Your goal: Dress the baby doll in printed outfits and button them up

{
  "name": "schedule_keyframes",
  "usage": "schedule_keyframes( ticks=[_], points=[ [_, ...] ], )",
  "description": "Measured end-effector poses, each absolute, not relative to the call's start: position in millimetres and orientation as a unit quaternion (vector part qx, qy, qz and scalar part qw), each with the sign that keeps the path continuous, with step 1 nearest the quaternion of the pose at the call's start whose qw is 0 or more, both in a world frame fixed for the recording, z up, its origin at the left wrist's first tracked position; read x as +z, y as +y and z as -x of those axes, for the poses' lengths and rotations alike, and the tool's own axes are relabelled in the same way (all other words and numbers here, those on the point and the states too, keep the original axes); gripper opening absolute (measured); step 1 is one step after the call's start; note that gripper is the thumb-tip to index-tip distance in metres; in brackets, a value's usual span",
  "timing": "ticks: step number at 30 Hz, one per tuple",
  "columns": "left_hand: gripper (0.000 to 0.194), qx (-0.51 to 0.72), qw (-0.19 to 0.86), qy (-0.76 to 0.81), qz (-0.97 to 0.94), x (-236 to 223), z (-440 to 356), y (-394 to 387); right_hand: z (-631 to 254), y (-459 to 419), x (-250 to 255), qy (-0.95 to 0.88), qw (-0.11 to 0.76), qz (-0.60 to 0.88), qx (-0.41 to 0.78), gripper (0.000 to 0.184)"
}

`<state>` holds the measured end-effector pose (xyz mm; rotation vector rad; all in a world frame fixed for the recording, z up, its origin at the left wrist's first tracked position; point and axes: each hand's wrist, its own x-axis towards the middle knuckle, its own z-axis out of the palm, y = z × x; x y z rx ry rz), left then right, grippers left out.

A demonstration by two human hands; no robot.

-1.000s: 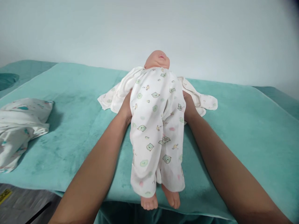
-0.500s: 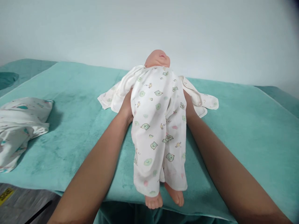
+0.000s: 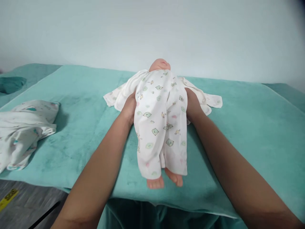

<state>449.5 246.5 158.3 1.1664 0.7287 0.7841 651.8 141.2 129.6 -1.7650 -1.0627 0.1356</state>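
Observation:
A baby doll (image 3: 160, 64) in white printed pyjama trousers (image 3: 160, 127) lies on its back on the teal towel (image 3: 78, 121), feet (image 3: 164, 182) toward me. An open white printed top (image 3: 209, 103) is spread under its torso. My left hand (image 3: 130, 106) grips the doll's left side at the waist. Against the other side, my right hand (image 3: 192, 106) does the same. The fingers of both hands are tucked behind the body and cloth.
A crumpled white printed garment (image 3: 23, 127) lies at the left edge of the towel. The towel's front edge (image 3: 171, 203) hangs over the table near me. A pale wall rises behind. Grey floor with a yellow marking (image 3: 9, 198) shows at lower left.
The doll has come down and away from me onto the towel; its feet now rest on the surface instead of hanging past the front edge. Both hands stayed at its sides.

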Motion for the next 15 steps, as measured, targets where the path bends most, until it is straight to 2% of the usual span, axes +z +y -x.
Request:
schedule_keyframes(
  ticks=[4, 7, 10, 13, 15],
  points=[
    [0.023, 0.395, 0.635, 0.327, -0.578, 151.2, -434.8, 229.2, -624.2, 106.7, 133.5, -0.395, 0.596, 0.696, 0.064, 0.027],
    [0.027, 0.453, 0.62, 0.337, -0.544, 140.6, -406.7, 195.4, -573.7, 56.1, 142.1, -0.42, 0.601, 0.679, 0.044, 0.028],
    [0.032, 0.479, 0.604, 0.328, -0.546, 128.0, -364.5, 145.3, -514.4, 3.6, 147.1, -0.523, 0.519, 0.676, -0.011, 0.027],
    [0.047, 0.44, 0.574, 0.3, -0.622, 117.6, -324.9, 93.7, -469.6, -27.1, 139.8, -0.594, 0.424, 0.683, -0.04, 0.032],
    [0.055, 0.4, 0.526, 0.282, -0.695, 112.1, -309.6, 67.5, -452.8, -31.9, 130.7, -0.597, 0.382, 0.702, -0.069, 0.029]
  ],
)
